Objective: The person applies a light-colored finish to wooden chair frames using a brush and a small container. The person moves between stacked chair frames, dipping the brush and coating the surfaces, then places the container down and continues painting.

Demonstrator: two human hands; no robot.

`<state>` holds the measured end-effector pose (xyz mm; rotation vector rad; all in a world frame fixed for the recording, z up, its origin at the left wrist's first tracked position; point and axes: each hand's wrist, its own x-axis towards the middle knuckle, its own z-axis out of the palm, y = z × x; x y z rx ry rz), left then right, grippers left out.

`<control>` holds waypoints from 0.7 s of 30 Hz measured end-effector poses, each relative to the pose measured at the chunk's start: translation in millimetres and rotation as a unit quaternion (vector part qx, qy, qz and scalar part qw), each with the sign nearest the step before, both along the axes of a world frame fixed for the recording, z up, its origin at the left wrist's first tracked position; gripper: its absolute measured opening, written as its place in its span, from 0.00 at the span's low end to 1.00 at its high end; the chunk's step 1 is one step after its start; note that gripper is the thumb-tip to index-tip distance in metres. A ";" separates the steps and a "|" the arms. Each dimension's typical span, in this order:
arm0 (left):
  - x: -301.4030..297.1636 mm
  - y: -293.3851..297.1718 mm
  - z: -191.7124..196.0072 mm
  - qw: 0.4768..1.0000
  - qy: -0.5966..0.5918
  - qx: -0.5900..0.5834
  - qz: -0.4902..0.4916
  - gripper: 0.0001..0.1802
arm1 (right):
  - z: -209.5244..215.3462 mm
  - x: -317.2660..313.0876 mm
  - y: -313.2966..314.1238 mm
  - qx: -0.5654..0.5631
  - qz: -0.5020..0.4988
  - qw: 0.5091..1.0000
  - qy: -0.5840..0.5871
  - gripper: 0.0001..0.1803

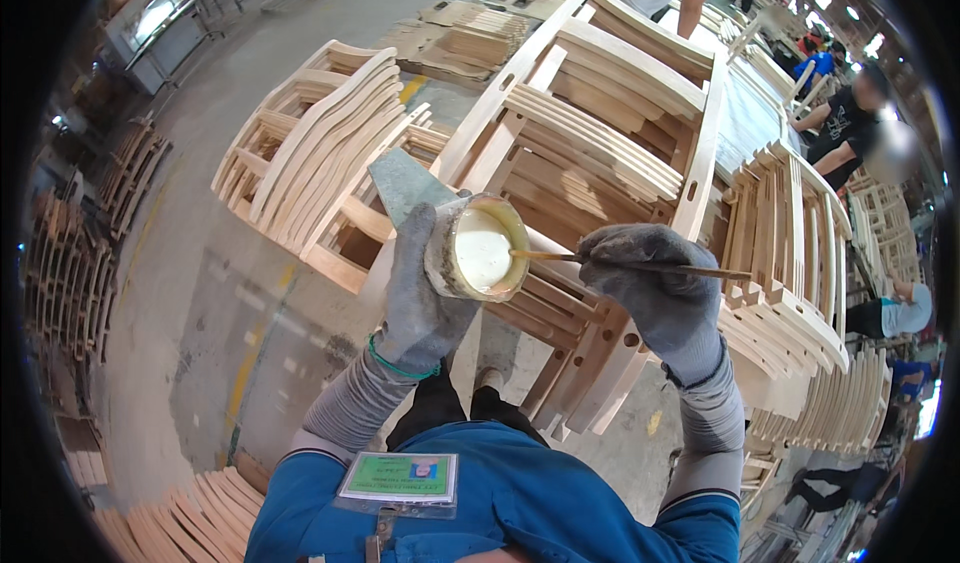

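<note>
My left hand, in a grey glove, is wrapped round a small round pot with a crusted rim. Thick creamy-white liquid shows inside it. A flat grey plate, like a wide scraper blade, sticks out past the left fingers; whether that hand grips it too is hidden. My right hand, gloved alike, pinches a thin wooden stick, its far end at the pot's inner edge. Beneath and beyond both hands lies a pale wooden frame with slats.
Curved wooden frames are stacked to the left, more chair-like frames to the right. Cut parts lie on cardboard ahead. A person in black works at the right, and another person's arm reaches in at the top.
</note>
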<state>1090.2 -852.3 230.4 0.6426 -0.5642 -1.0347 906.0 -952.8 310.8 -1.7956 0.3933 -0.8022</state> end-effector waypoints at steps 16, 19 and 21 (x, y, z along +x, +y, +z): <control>81.3 -42.3 -25.3 0.944 0.270 0.028 -0.188 0.29 | -34.6 82.1 -45.8 0.461 -0.113 0.865 -0.165 0.08; 93.9 -50.0 -18.5 0.953 0.252 0.019 -0.169 0.28 | -41.5 94.8 -63.4 0.435 -0.073 0.886 -0.143 0.08; 102.9 -57.1 -19.3 0.950 0.259 -0.002 -0.177 0.28 | -43.6 102.6 -78.8 0.416 -0.058 0.900 -0.121 0.08</control>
